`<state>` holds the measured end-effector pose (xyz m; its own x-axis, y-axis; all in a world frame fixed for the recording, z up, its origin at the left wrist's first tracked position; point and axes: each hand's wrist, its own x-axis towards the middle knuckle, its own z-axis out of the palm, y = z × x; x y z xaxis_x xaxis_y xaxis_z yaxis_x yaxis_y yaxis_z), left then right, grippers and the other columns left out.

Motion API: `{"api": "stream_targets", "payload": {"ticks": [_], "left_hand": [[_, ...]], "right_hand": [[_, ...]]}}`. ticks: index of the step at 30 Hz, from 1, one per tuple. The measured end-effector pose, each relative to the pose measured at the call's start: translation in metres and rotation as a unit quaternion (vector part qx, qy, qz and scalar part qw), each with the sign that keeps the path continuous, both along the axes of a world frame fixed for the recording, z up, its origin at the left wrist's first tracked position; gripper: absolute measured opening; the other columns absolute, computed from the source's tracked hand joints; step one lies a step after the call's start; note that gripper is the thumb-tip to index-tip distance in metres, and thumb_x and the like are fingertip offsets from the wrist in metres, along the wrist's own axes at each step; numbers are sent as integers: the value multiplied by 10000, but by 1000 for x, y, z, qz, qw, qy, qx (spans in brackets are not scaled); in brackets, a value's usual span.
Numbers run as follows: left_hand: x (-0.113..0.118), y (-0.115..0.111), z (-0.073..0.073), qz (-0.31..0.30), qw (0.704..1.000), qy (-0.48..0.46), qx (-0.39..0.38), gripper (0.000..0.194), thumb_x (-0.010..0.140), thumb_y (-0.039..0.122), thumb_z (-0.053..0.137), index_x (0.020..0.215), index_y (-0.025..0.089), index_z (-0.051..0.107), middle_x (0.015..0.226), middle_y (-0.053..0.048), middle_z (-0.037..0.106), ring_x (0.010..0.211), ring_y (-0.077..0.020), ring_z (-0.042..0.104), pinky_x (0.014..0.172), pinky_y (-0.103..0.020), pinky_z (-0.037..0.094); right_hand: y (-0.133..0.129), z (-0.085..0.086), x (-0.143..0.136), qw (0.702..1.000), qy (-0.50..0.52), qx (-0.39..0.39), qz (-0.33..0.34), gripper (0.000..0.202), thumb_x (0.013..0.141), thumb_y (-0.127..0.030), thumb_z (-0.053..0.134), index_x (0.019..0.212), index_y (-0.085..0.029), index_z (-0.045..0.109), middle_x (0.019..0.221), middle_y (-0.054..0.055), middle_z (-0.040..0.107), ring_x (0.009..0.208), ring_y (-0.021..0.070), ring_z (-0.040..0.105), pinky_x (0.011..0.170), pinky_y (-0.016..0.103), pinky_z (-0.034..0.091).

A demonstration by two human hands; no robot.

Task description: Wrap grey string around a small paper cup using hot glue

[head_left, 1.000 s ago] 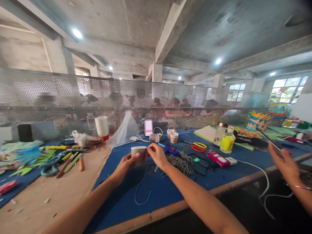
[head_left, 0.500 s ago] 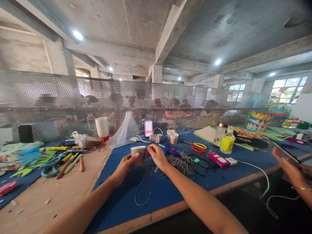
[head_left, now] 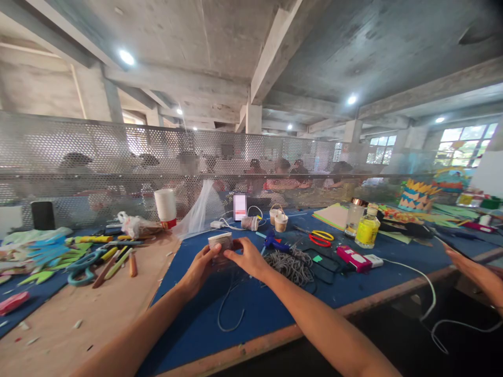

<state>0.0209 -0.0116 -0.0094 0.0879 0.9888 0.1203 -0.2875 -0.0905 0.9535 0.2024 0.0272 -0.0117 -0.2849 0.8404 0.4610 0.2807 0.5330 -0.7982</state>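
A small cup wrapped in greyish cord [head_left: 220, 241] is held above the blue mat [head_left: 188, 324]. My left hand [head_left: 201, 266] grips its left side, thumb on the front. From the right, my right hand [head_left: 247, 256] closes on the same cup, fingers behind it and thumb at the front. A thin grey cord [head_left: 231, 329] curls on the mat below. Right of my hands lie a tangled heap of grey cord [head_left: 290, 266] and a blue glue gun [head_left: 275, 242]. Behind stand a spool of cord [head_left: 249, 223] and two small cups with handles [head_left: 280, 222].
Scissors [head_left: 321, 238], a pink box [head_left: 353, 258] and a yellow bottle [head_left: 367, 230] lie to the right. Stacked paper cups [head_left: 165, 205] and several tools are at left. A perforated metal screen [head_left: 118, 178] crosses behind. Another person's hand [head_left: 475, 272] holds a dark device at far right.
My right hand has gone from pinching beside the cup to gripping its right side. The cup has tilted and shifted slightly left. The other person's hand at far right has moved.
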Motion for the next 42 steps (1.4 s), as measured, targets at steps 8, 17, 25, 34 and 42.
{"api": "stream_targets", "payload": {"ticks": [8, 17, 25, 34, 42], "left_hand": [[-4, 1, -4, -2, 999, 33, 27, 542, 836, 561, 785, 1226, 187, 738, 1240, -136, 778, 1146, -336, 722, 974, -434, 560], [-2, 1, -3, 99, 992, 66, 52, 497, 767, 600, 829, 1038, 196, 726, 1141, -100, 764, 1098, -307, 705, 909, -385, 567], [-1, 0, -3, 50, 994, 70, 60, 513, 804, 572, 812, 1149, 197, 755, 1269, -120, 761, 1174, -325, 690, 962, -393, 548], [-5, 3, -5, 64, 993, 89, 50, 627, 791, 609, 815, 1246, 184, 739, 1321, -150, 749, 1227, -356, 668, 970, -407, 534], [-3, 2, -2, 80, 991, 97, 49, 615, 758, 610, 839, 1205, 195, 760, 1260, -134, 776, 1166, -336, 697, 942, -396, 534]], "right_hand": [[-3, -1, -1, 1000, 9, -7, 4, 395, 841, -421, 819, 1128, -202, 661, 1071, 83, 769, 1025, 275, 757, 958, 425, 589], [-1, -6, -4, 998, 1, 37, -49, 469, 836, -438, 827, 1180, -202, 613, 1136, 103, 745, 996, 269, 748, 930, 433, 588], [-2, -8, -4, 993, -30, 90, -68, 583, 801, -517, 864, 1200, -193, 588, 1147, 113, 703, 981, 274, 726, 907, 447, 589], [-2, -12, -3, 994, -27, 96, -39, 536, 823, -464, 853, 1196, -197, 577, 1146, 102, 685, 997, 265, 720, 919, 448, 590], [-3, -11, -2, 993, -36, 104, -36, 491, 843, -418, 852, 1198, -212, 582, 1156, 92, 676, 976, 246, 718, 917, 423, 589]]}}
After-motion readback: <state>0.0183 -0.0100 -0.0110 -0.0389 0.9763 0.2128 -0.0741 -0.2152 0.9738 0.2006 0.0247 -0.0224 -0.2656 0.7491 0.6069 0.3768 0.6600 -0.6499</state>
